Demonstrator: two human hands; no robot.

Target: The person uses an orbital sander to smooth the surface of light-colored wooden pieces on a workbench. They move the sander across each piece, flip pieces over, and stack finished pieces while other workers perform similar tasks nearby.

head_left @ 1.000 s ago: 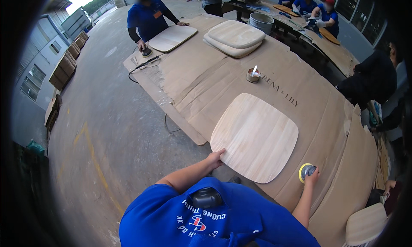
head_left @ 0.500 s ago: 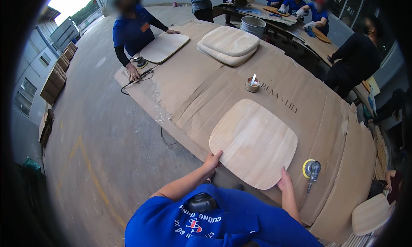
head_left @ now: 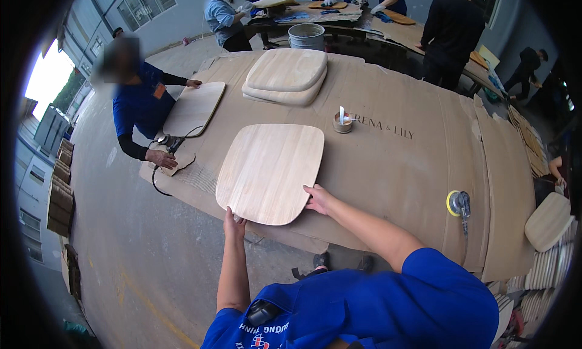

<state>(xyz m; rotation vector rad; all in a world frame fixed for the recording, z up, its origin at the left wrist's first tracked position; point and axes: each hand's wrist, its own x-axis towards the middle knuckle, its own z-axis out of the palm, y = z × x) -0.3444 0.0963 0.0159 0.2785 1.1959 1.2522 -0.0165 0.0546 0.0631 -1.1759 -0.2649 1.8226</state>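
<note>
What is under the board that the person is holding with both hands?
Cardboard shows beyond the board and to its right. The board itself covers whatever lies directly beneath; whether it touches the cardboard, I cannot tell.

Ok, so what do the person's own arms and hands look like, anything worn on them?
The left hand and right hand are bare, without gloves, and no watch or bracelet shows on the forearms. The short blue sleeves look plain, part of a blue shirt with white lettering and a red marking.
</note>
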